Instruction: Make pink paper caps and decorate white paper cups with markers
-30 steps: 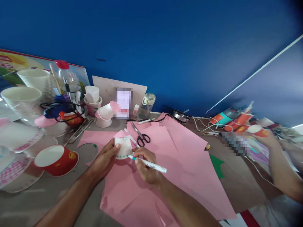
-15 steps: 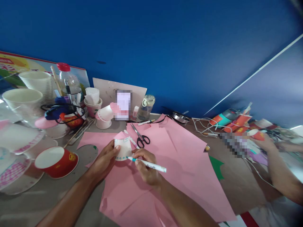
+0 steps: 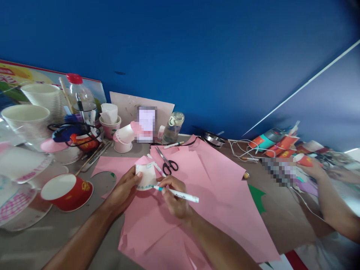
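Note:
My left hand (image 3: 123,190) grips a small white paper cup (image 3: 145,175) that lies on its side over pink paper sheets (image 3: 213,187). A row of teal marks runs along the cup's lower edge. My right hand (image 3: 174,198) pinches a white acrylic marker (image 3: 176,194) with a teal tip, and the tip touches the cup's lower right edge. Black-handled scissors (image 3: 168,162) lie just behind the cup on the pink paper.
A red paper bowl (image 3: 67,191), stacked white bowls (image 3: 28,116), a red-capped bottle (image 3: 80,93) and cups crowd the left. A glass jar (image 3: 173,126) stands at the back. Another person's hand (image 3: 312,165) holds a red cup (image 3: 303,159) at the right, near cables and red cups.
The marker tip has shifted slightly along the cup's lower edge. The other person's hand with the red cup has lowered a little at the right.

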`<state>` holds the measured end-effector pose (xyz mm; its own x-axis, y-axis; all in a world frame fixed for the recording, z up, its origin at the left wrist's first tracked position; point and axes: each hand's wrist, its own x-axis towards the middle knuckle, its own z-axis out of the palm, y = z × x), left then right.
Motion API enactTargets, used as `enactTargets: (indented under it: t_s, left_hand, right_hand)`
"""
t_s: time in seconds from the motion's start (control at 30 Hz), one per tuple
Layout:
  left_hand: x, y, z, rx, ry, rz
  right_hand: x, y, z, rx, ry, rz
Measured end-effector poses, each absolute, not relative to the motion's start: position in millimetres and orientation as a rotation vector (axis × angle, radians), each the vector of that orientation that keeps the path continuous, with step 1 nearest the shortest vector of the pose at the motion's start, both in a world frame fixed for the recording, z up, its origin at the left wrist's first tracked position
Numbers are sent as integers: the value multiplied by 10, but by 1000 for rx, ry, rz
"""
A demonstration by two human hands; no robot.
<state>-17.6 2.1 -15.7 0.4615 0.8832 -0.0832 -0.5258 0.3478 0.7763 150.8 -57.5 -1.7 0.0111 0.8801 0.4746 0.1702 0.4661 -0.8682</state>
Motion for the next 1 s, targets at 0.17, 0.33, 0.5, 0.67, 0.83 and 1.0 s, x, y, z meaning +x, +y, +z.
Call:
enactTargets:
  t_s: [0.17,0.33,0.5,0.67,0.83,1.0]
  left_hand:
    - [-165,7,-136,738,576,986]
    - [-156,-1,-141,822,616,981]
    - [-150,-9,-116,825,655,984]
    - [-148,-15,-109,795,651,997]
    - [-149,-9,-132,784,625,993]
    - [-164,0,-169,780,592,971]
  right_hand:
    - [1513,-578,-20,-931,-1420,807]
    - [1505,-592,-5,-947,-1458,783]
    - [1501,-590,18,-958,-1465,739]
    - [1506,-584,30,-951,-1491,724]
    - [1506,-578,18,-937,-1494,710]
    - [1508,-574,22,-968,-1498,701]
